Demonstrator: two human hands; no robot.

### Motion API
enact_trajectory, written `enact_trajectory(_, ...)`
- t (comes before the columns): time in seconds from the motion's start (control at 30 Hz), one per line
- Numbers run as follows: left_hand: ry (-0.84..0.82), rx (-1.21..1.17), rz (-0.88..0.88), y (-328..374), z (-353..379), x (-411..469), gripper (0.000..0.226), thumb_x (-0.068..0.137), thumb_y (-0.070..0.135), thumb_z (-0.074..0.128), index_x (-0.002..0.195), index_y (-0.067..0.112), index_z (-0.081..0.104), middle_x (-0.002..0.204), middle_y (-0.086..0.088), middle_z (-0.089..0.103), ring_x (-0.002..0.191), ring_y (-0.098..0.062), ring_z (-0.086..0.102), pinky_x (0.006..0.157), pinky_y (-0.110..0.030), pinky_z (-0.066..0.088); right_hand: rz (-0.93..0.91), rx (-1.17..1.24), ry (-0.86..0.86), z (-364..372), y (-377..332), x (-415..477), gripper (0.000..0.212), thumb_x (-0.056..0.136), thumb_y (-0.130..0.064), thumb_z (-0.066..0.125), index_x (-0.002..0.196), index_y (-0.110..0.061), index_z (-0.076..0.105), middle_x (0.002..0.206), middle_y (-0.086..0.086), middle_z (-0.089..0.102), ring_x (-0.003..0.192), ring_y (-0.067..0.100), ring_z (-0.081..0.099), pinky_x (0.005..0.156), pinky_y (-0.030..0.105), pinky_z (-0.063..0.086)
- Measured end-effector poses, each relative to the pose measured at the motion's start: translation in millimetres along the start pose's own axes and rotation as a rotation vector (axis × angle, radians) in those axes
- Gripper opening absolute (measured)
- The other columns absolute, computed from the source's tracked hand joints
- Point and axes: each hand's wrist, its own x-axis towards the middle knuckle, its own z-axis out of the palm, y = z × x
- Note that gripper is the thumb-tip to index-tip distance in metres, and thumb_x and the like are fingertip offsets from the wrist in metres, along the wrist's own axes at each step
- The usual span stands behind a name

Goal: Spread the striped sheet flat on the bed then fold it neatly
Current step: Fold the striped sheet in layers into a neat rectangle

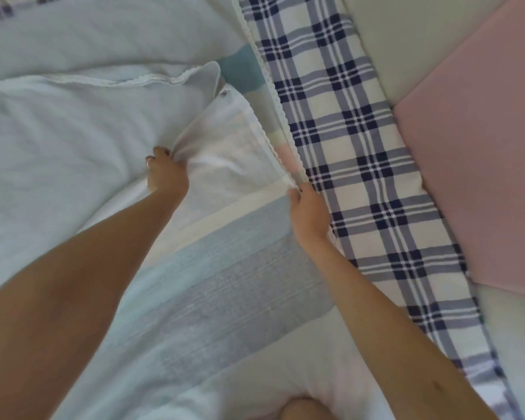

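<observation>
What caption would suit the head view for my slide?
Left hand and right hand pinch the striped sheet, holding up a fold beside the plaid cloth.

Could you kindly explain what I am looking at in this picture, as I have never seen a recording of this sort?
There is no machine here. A person wears a camera on the head, so the single picture looks forward and down along both bare arms. On the bed lies a blue-and-white checked cover, and over it the pale striped sheet with a lace edge. The left hand pinches a bunch of the sheet's white cloth. The right hand grips its lace-trimmed edge. Pink panels show at the right.
</observation>
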Motion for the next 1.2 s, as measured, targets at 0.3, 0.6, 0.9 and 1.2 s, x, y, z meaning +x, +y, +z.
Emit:
enact_trajectory(0.3,0.113,0.149,0.347,9,20,21,0.015,0.094,0.011,0.044,0.097,-0.002,0.049,0.105,-0.030,0.056,0.100,-0.042,0.052,0.077,-0.040,0.033,-0.289,-0.231,0.358,11,45,24,0.033,0.097,-0.031,0.042,0.082,-0.008,0.060,0.058,0.001,0.057,0.042,0.020,0.051,0.046,0.020,0.023)
enact_trajectory(0.6,0.013,0.326,0.665,83,2,53,0.050,0.091,0.010,0.045,0.140,0.018,0.038,0.146,-0.007,0.034,0.113,-0.037,0.052,0.086,-0.045,0.044,-0.316,-0.216,0.427,20,49,32,0.039,0.100,-0.032,0.033,0.079,-0.010,0.057,0.056,0.001,0.054,0.038,0.020,0.046,0.042,0.019,0.021)
enact_trajectory(0.9,-0.288,0.530,0.935,130,3,77,0.057,0.069,0.040,0.076,0.118,0.017,0.061,0.137,-0.003,0.044,0.131,-0.027,0.033,0.104,-0.041,0.020,-0.413,-0.228,0.406,26,54,39,0.017,0.093,-0.017,0.041,0.091,-0.008,0.054,0.074,0.006,0.059,0.057,0.022,0.054,0.051,0.026,0.037)
enact_trajectory(1.2,-0.404,0.031,0.831,157,0,68,0.040,0.090,0.008,0.059,0.061,0.023,0.036,0.056,0.008,0.038,0.046,0.005,0.039,0.046,-0.010,0.027,-0.482,-0.399,0.448,28,62,40,0.047,0.082,-0.007,0.041,0.127,-0.022,0.042,0.085,0.005,0.055,0.072,0.023,0.045,0.070,0.034,0.027)
